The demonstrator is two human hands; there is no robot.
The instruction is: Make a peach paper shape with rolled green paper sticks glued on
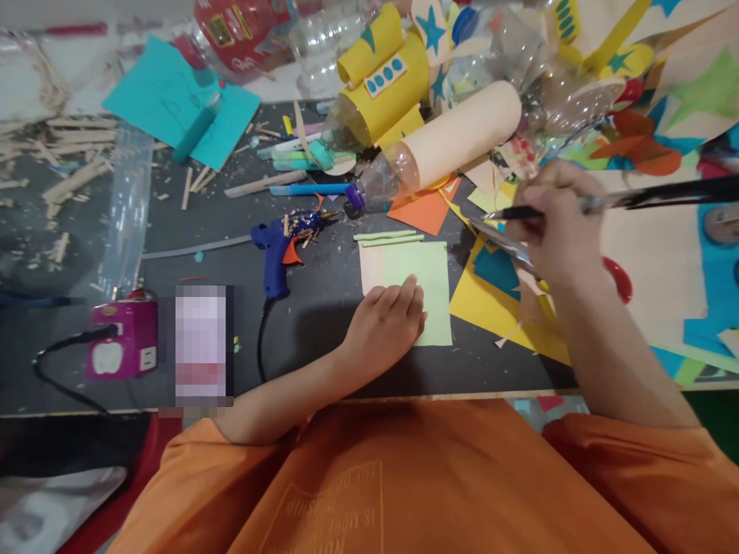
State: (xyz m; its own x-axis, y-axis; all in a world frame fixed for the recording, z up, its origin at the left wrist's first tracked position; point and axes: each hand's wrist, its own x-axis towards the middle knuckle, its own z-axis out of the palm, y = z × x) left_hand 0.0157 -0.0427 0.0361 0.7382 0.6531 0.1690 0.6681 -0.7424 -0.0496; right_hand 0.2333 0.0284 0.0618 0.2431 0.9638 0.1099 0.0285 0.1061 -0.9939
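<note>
My left hand [388,322] lies flat, fingers together and stretched out, on the lower left of a light green paper square [426,277] on the dark table. My right hand [555,223] is raised to the right of the sheet, fingers closed around a black pen [658,195] that points left; scissors with red handles [616,278] also sit in or under this hand, their blades [495,238] pointing left. Two thin green paper strips [386,237] lie just above the sheet.
A blue glue gun [284,248] lies left of the sheet, its cord running to a purple power strip [122,338]. Plastic bottles wrapped in yellow [382,85] and cream paper [462,137], coloured paper scraps [496,304], pens and wooden sticks [75,154] crowd the back and right.
</note>
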